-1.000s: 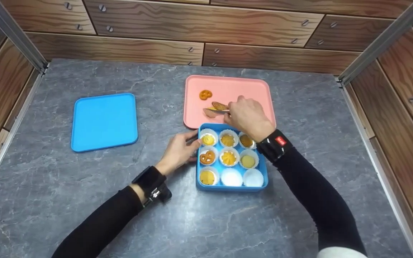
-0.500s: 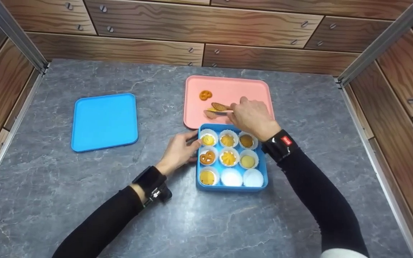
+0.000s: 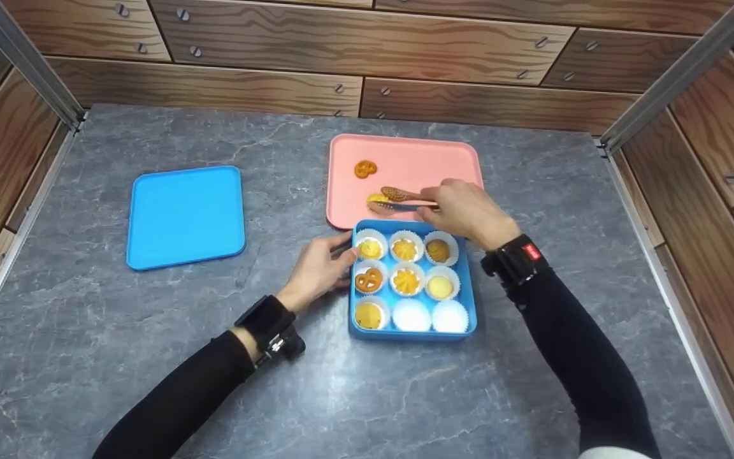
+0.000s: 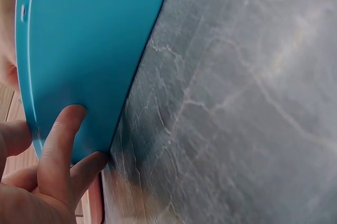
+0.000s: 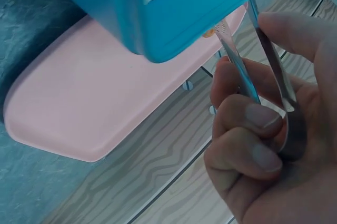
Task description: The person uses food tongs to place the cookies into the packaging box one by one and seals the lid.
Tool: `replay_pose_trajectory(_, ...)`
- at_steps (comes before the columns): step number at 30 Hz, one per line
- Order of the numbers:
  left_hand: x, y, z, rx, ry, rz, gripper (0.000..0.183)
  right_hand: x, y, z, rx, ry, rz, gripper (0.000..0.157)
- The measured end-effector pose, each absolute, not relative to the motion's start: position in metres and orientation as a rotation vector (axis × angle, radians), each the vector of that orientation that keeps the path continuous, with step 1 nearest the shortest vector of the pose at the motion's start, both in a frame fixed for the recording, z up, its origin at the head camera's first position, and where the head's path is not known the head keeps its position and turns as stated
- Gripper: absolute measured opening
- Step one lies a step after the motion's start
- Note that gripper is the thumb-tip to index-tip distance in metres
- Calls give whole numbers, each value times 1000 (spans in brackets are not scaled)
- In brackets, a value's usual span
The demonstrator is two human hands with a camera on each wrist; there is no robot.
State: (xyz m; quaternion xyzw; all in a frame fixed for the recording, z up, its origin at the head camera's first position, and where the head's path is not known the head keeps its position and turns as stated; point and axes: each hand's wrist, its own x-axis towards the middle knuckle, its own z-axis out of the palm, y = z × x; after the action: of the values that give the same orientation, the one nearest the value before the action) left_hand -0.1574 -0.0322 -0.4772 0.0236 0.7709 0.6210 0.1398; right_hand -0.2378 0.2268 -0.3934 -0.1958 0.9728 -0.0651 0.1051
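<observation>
My right hand (image 3: 466, 207) grips a pair of metal tongs (image 5: 271, 60), which are bent double with the bend lying in the palm. Their perforated tips stand apart on either side of a yellow cookie (image 3: 376, 198) on the pink tray (image 3: 443, 159). At the left wall of a blue box (image 3: 415, 336), my left hand (image 3: 319, 271) rests its fingers on the outside, thumb near the rim. White paper cups fill the box in rows; most hold a cookie, such as a pretzel (image 3: 369, 279). The front middle cup (image 3: 411, 316) and front right cup (image 3: 450, 317) show only white paper.
Another pretzel (image 3: 365, 169) lies toward the back left of the pink tray. A flat blue lid (image 3: 185, 217) is on the grey marbled table (image 3: 290, 408) at the left. Wood-patterned walls (image 3: 265, 89) enclose the back and sides.
My right hand has shifted right and slightly nearer with the tongs. Their tips have moved a little right, and more of the yellow cookie shows. The left hand and box have stayed put.
</observation>
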Motion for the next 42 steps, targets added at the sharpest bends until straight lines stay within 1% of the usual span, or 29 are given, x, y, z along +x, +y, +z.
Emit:
replay_pose_trajectory(8,-158,-32,-479,51,2212,1793,52,-239,226,-393,-494,2884,-178,53)
replay_pose_trajectory(16,-159,-32,-478,51,2181,1806,53,-240,225,-392,-556,2893,-57,50)
replay_pose_trajectory(21,-158,-33,-477,54,2177,1803,53,-240,226,-391,-671,2942,-5,42)
replay_pose_trajectory(25,-158,-33,-477,77,2200,1790,52,-241,226,-391,-766,3018,16,39)
replay_pose_trajectory(30,-159,-32,-476,94,2258,1750,52,-244,222,-391,-799,3032,34,40)
replay_pose_trajectory(36,-160,-32,-477,107,2282,1732,52,-246,219,-393,-719,3006,76,48)
replay_pose_trajectory(42,-159,-33,-476,96,2254,1763,52,-245,218,-395,-691,3001,44,49)
